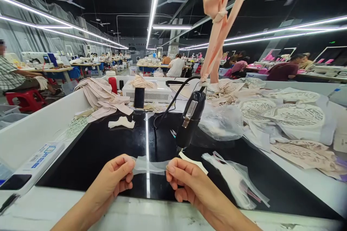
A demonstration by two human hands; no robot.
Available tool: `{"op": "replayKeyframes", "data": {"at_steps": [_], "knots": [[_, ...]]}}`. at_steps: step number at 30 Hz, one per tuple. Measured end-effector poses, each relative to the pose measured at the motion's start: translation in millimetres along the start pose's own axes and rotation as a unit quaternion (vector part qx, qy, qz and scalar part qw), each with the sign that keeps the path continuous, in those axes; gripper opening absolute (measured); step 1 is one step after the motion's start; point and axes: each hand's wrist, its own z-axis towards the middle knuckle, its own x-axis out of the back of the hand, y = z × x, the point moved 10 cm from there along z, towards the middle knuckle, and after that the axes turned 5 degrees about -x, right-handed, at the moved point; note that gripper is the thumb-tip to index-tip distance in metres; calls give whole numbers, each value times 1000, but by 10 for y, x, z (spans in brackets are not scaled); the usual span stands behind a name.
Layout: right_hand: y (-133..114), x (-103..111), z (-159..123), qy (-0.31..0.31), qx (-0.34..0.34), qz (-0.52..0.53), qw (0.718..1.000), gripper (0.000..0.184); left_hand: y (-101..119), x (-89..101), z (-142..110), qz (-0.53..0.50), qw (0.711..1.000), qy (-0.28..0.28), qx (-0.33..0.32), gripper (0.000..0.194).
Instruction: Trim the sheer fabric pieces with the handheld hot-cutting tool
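Observation:
Between my two hands a thin, see-through strip of fabric is stretched level above the glossy black work surface. My left hand pinches its left end between thumb and forefinger. At the other end, my right hand has the same kind of pinch. A cream fabric piece lies just behind my right hand, partly hidden by it. Right of that hand is a loose pile of white, sheer fabric pieces. A black handheld electric tool hangs beyond my right hand.
Knotted peach fabric straps suspend the tool, with a black cable beside it. Small snips and a cream piece stack lie farther back. Patterned fabric panels and a plastic bag crowd the right. A white box stands behind.

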Motion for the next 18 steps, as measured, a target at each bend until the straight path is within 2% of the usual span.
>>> {"op": "replayKeyframes", "data": {"at_steps": [7,13,15,18], "knots": [[115,-82,-7,-32,-25,45,998,35,-66,55,40,-40,999,7,0,50],[88,-294,-67,-103,-16,-92,990,43,115,45,6,47,996,-11,-68,47],[27,-257,-60,-93,8,-104,990,44,213,0,-23,88,990,-34,-107,43],[-104,-66,-35,-27,56,-73,995,42,385,-86,-84,110,975,-73,-178,32]]}}
